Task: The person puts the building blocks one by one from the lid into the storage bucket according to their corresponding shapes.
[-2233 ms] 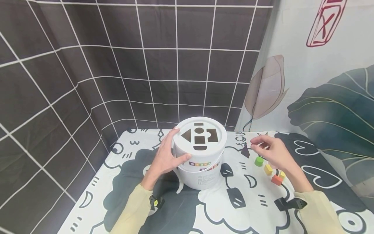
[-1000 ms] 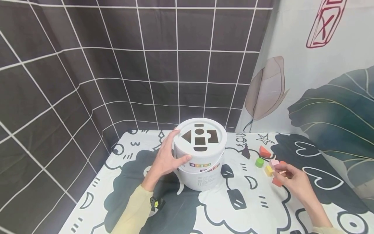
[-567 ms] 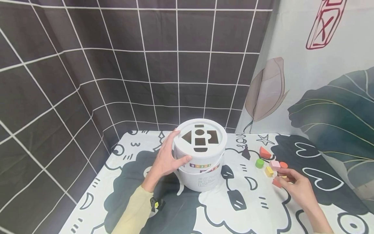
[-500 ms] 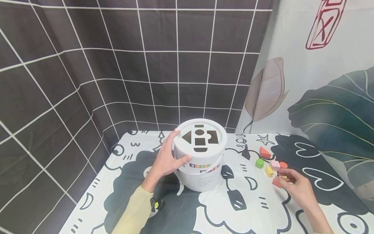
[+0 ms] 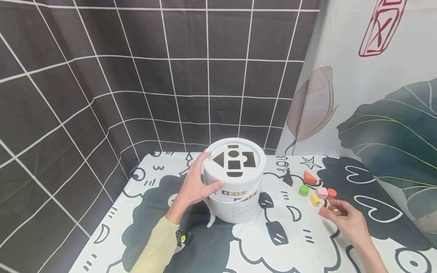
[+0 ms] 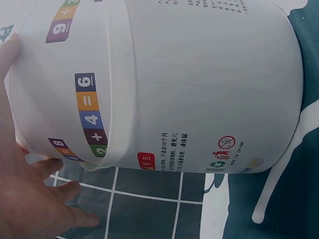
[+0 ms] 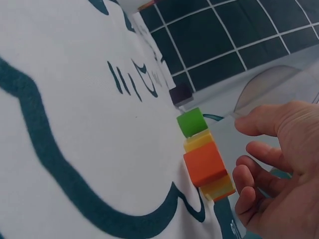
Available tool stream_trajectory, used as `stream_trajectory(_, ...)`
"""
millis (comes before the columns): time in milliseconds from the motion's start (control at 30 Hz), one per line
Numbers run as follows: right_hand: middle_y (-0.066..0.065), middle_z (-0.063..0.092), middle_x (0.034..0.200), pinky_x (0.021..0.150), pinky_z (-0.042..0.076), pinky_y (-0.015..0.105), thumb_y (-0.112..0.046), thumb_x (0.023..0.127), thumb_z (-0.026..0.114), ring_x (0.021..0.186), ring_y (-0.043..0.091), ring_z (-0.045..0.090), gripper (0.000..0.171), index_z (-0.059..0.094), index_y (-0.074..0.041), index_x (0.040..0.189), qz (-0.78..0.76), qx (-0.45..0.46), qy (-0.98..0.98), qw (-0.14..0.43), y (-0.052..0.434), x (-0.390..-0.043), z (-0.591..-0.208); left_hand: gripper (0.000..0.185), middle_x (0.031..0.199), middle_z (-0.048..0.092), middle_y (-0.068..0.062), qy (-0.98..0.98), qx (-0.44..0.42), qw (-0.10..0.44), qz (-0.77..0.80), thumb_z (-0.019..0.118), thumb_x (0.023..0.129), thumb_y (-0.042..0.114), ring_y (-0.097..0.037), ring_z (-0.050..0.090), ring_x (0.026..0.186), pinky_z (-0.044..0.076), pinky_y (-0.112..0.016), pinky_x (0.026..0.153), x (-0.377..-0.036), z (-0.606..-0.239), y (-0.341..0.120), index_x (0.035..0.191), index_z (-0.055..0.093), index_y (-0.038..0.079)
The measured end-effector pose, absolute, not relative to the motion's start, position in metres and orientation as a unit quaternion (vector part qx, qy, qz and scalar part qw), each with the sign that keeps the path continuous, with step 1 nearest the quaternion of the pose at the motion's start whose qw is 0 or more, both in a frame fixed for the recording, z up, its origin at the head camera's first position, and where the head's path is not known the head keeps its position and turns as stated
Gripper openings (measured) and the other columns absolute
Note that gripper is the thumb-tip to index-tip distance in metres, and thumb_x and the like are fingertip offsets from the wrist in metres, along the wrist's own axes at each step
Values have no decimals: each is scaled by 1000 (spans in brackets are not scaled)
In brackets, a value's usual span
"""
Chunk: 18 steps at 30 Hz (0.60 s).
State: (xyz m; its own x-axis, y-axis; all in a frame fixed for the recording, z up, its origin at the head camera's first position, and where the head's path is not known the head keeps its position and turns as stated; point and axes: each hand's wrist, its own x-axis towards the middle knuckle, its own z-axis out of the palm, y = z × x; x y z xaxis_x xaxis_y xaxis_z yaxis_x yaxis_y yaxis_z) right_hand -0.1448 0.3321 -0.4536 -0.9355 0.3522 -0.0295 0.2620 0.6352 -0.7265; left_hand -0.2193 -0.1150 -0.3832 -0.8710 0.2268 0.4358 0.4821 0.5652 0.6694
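Now | left hand (image 5: 194,187) grips white bucket (image 5: 235,197) | right hand (image 5: 348,223) loosely curled beside orange block (image 7: 204,162)

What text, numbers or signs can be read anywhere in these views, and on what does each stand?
"9", "6 = 4 +", "8": coloured number squares on the white bucket, left wrist view; the left hand holds the bucket.
Red badge, printed lines and small symbols on the bucket's lower wall: too small to read.
Red seal-like sign on the leaf-print backdrop: not legible.
Blocks by the right hand: no text.
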Motion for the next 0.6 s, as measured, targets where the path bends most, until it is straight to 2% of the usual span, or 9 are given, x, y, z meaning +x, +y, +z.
stream_trajectory(233, 32, 53, 128, 78, 49, 46, -27, 92, 72, 110, 42, 53, 63, 46, 7, 138, 387, -177, -904, 52, 332, -145, -457, 95, 160, 32, -6, -871, -203, 152, -420, 79, 75, 50, -29, 30, 144, 29, -63, 109, -219, -383, -115, 154, 34, 22)
stream_trajectory(467, 30, 55, 125, 65, 47, 28, -19, 90, 71, 106, 40, 55, 55, 50, 8, 134, 379, -163, -909, 66, 334, -144, -463, 95, 159, 33, -6, -872, -204, 153, -419, 79, 75, 51, -29, 33, 142, 31, -63, 107, -219, -382, -115, 154, 34, 23)
stream_trajectory(600, 30, 55, 123, 63, 45, 28, -19, 88, 73, 104, 40, 55, 55, 51, 8, 132, 376, -163, -910, 68, 336, -144, -466, 95, 159, 33, -5, -871, -202, 151, -421, 79, 75, 51, -28, 33, 142, 31, -62, 108, -218, -381, -115, 154, 34, 23)
